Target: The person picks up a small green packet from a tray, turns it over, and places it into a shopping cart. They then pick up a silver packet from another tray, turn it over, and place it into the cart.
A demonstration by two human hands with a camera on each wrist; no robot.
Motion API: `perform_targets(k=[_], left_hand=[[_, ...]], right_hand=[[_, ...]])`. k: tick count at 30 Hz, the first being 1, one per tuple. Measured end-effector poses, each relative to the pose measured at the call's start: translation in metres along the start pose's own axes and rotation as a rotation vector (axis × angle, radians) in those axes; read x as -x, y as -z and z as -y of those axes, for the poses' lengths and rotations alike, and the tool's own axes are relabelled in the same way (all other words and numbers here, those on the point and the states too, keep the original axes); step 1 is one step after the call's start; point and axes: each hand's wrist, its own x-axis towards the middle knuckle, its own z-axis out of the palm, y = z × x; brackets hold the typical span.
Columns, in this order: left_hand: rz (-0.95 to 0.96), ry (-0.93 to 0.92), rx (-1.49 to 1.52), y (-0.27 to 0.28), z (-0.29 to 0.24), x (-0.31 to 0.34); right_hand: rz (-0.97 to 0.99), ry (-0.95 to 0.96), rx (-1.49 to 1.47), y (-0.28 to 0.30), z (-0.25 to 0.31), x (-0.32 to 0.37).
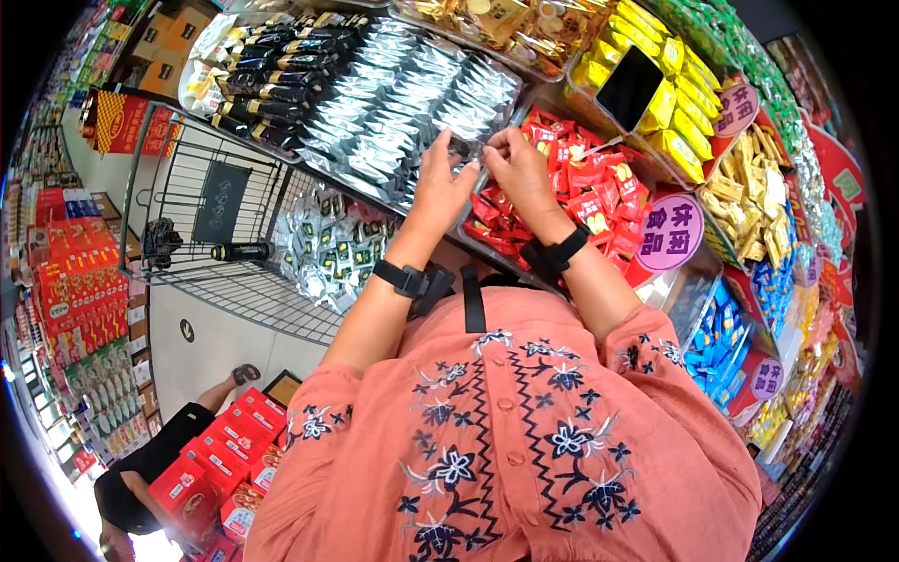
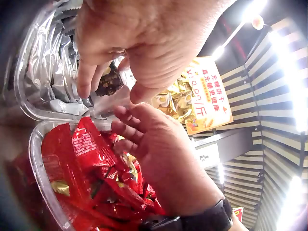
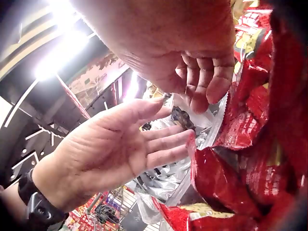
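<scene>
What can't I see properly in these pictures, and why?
- Dark packet, left wrist view: the left hand covers part of it.
- Right hand, right wrist view: it is curled, so anything pinched inside is hidden.
- Red packets, right wrist view: the closest ones are too blurred to read.
- Silver packets, head view: any print is too small.
- Other person, head view: the picture's edge cuts them off.

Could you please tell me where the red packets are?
In the head view, the red packets lie by the right hand, just right of the silver packets.
</scene>
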Motion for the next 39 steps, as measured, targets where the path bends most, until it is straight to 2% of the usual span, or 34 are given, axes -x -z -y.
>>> perform_targets(k=[7,13,15,17,19,22,25,27,29,30,32,34,37,39], left_hand=[[-0.044,-0.061,0.008,0.0,0.004,0.008],[-0.002,-0.05,0.105,0.009,0.0,0.017],[-0.053,-0.119,0.138,0.022,-0.007,0.027],[-0.079,-0.097,0.17,0.047,-0.019,0.042],[-0.2,-0.051,0.218,0.069,-0.017,0.057],[-0.378,0.093,0.368,0.107,0.023,0.077],[-0.531,0.299,0.297,0.148,0.089,0.098],[-0.583,0.437,0.261,0.171,0.144,0.116],[-0.585,0.607,0.261,0.189,0.201,0.137],[-0.587,0.679,0.207,0.196,0.233,0.145],[-0.512,0.747,-0.014,0.208,0.336,0.173],[-0.449,0.865,-0.118,0.216,0.343,0.182],[-0.585,0.891,-0.344,0.212,0.371,0.193],[-0.576,0.991,-0.334,0.217,0.388,0.195]], right_hand=[[0.011,-0.04,-0.057,0.006,0.006,0.005],[0.038,-0.047,-0.106,0.005,0.01,0.009],[0.106,-0.021,-0.154,0.004,0.019,0.012],[0.201,-0.015,-0.287,-0.005,0.029,0.015],[0.323,-0.045,-0.275,-0.012,0.049,0.02],[0.58,-0.083,-0.31,-0.034,0.065,0.031],[0.815,-0.052,-0.198,-0.066,0.061,0.04],[0.947,-0.048,-0.118,-0.085,0.073,0.045],[1.105,-0.108,-0.181,-0.11,0.061,0.05],[1.125,-0.12,-0.172,-0.122,0.056,0.053],[1.147,-0.103,-0.123,-0.145,0.042,0.06],[1.149,-0.034,-0.047,-0.168,0.026,0.064],[1.138,0.029,0.03,-0.19,0.011,0.066],[1.145,-0.209,0.021,-0.198,0.01,0.069]])
